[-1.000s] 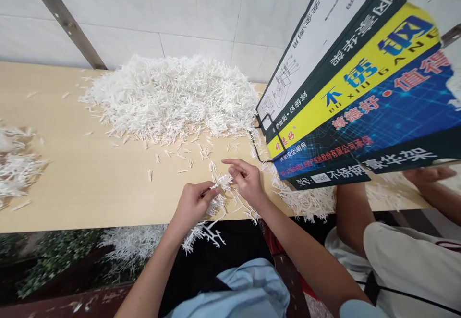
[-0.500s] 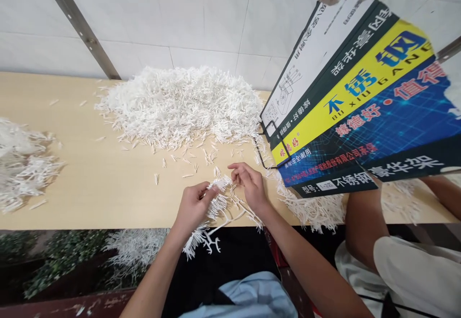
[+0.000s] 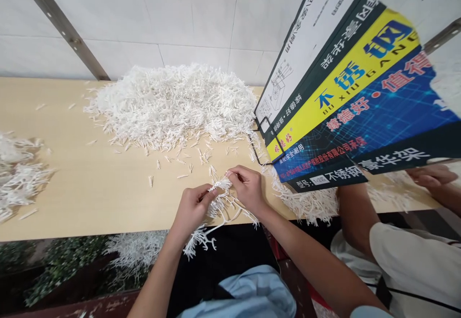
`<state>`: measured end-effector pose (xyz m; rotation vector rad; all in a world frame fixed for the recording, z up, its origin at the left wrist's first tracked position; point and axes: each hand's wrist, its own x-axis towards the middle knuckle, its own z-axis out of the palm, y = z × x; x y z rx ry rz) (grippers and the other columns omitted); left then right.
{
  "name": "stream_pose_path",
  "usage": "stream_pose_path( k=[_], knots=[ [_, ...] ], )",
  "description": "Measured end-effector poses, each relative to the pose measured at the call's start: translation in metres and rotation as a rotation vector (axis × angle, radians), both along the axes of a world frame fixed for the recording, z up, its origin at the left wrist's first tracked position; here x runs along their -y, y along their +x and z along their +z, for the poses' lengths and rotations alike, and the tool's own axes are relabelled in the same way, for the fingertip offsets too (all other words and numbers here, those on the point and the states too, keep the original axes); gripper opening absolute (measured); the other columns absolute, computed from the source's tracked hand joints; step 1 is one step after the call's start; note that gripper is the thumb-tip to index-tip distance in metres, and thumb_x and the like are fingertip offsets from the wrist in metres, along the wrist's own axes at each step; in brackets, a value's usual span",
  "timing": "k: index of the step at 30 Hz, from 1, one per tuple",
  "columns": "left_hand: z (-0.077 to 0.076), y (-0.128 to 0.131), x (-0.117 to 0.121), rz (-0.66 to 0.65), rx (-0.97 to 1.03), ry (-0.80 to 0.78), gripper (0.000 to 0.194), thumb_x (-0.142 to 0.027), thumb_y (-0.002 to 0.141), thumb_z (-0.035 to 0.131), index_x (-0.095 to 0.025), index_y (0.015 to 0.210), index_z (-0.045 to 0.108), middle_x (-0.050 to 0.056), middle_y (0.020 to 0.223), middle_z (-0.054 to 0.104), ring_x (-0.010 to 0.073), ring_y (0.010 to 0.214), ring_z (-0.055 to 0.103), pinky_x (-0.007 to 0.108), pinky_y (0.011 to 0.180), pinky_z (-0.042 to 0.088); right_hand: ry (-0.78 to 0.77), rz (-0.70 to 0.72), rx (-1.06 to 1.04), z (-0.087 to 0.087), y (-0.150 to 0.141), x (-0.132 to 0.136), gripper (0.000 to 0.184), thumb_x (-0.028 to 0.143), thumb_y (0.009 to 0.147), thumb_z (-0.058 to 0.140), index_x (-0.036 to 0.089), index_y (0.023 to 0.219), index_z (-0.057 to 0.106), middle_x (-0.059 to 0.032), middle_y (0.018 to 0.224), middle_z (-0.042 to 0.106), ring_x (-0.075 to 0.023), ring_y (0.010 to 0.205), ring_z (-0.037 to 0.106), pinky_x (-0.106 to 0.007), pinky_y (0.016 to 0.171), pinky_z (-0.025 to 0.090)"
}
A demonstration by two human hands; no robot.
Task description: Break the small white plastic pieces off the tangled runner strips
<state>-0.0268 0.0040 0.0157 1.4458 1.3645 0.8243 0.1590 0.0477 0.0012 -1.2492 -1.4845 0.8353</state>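
Note:
Between my hands, over the table's front edge, is a white plastic branch (image 3: 225, 219) with thin forked stems and tufts of fine sprigs. My left hand (image 3: 196, 207) pinches a tuft of it between thumb and fingers. My right hand (image 3: 247, 188) is closed, its thumb and index fingertips pressed together at the tuft's right end; whether a loose sprig is between them is too small to tell. Loose white sprigs (image 3: 203, 157) lie just beyond my hands. Farther back is a large heap of the same white sprigs (image 3: 173, 104).
A printed cardboard sheet (image 3: 345, 92) stands in a black wire holder (image 3: 256, 150) at the right. Behind it a co-worker's arm (image 3: 355, 212) and hand show. Another white pile (image 3: 21, 178) lies at the left; greenery (image 3: 68, 260) and white branches (image 3: 137, 253) are below the table (image 3: 90, 188).
My right hand's fingers have come together and moved left onto the tuft held in my left hand. The view has shifted slightly, and a co-worker's hand now shows at the right.

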Motion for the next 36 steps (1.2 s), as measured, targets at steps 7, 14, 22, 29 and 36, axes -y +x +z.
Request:
stream_pose_path(
  k=[7,14,22,29,36],
  knots=[
    [-0.009,-0.009,0.002,0.104,0.094,-0.028,0.044,-0.048,0.091,0.060,-0.020,0.063,0.040,-0.006,0.059,0.024,0.0096,0.055,0.024,0.026,0.052,0.019,-0.092,-0.180,-0.143,-0.002,0.000,-0.014,0.032,0.039,0.093,0.062,0.018,0.069,0.068,0.0011,0.059,0.057,-0.0113,0.051,0.046,-0.025,0.051,0.035],
    [-0.011,-0.001,-0.002,0.124,0.014,0.012,0.044,-0.046,0.093,0.061,-0.020,0.063,0.042,-0.006,0.058,0.027,0.0100,0.056,0.027,0.026,0.053,0.020,-0.054,0.188,0.001,0.009,-0.003,-0.004,0.048,0.050,0.101,0.048,0.017,0.089,0.079,-0.0029,0.066,0.066,-0.0155,0.061,0.060,-0.027,0.059,0.043],
    [-0.004,0.002,0.000,0.051,-0.015,0.032,0.047,-0.048,0.095,0.059,-0.019,0.063,0.040,-0.006,0.059,0.024,0.0100,0.058,0.026,0.026,0.055,0.021,-0.154,0.202,-0.114,0.006,-0.004,-0.007,0.013,0.028,0.084,0.072,0.018,0.081,0.078,-0.0036,0.073,0.074,-0.0166,0.065,0.064,-0.026,0.059,0.047],
    [-0.008,-0.005,0.003,0.066,-0.001,0.029,0.045,-0.044,0.094,0.059,-0.020,0.061,0.039,-0.006,0.059,0.022,0.0099,0.057,0.024,0.027,0.054,0.019,-0.129,-0.129,-0.431,-0.004,0.006,-0.019,0.024,0.042,0.088,0.070,0.020,0.080,0.069,0.0009,0.064,0.061,-0.0100,0.047,0.044,-0.024,0.044,0.034],
    [-0.008,-0.006,0.000,0.079,0.001,0.025,0.040,-0.045,0.095,0.059,-0.019,0.066,0.049,-0.006,0.059,0.028,0.0103,0.057,0.028,0.026,0.055,0.021,0.057,0.280,0.051,0.013,0.002,-0.009,0.045,0.051,0.103,0.048,0.023,0.133,0.067,-0.0095,0.114,0.075,-0.0205,0.089,0.067,-0.032,0.079,0.052]
  ],
)
